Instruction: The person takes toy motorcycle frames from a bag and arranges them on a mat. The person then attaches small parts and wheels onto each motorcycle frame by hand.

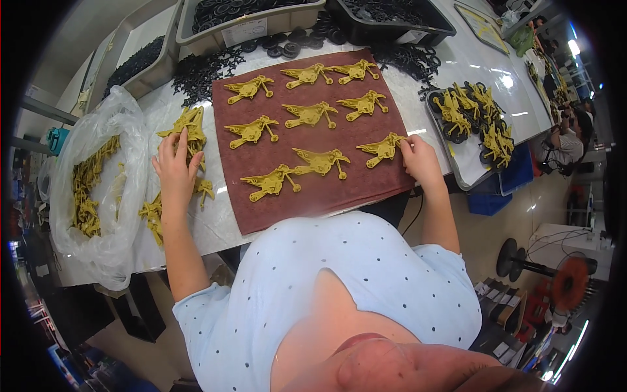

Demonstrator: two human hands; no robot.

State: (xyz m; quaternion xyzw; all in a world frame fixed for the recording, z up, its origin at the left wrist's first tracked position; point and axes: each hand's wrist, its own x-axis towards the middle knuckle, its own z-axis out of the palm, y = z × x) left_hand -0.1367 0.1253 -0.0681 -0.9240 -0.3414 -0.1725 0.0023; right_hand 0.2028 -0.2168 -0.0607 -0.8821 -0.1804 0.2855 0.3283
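Observation:
On the left, my left hand [174, 168] is bent over a loose pile of yellow plastic parts [191, 121], its fingers and thumb around one of them; the fingertips are partly hidden. These parts look like toy motorbike bodies, each with a pointed tail. My right hand [419, 160] pinches the end of a yellow plastic part [381, 150] at the lower right of a dark red cloth [261, 153]. Several more of the same kind lie spaced in rough rows on the cloth, such as one yellow part [311, 115] in the middle.
A clear plastic bag [98, 248] of yellow parts stands at far left. Behind the cloth are small black parts [202, 75], black wheels [292, 49], a grey bin [186, 29] and a black bin [441, 23]. A tray [465, 176] at right holds yellow parts with black wheels.

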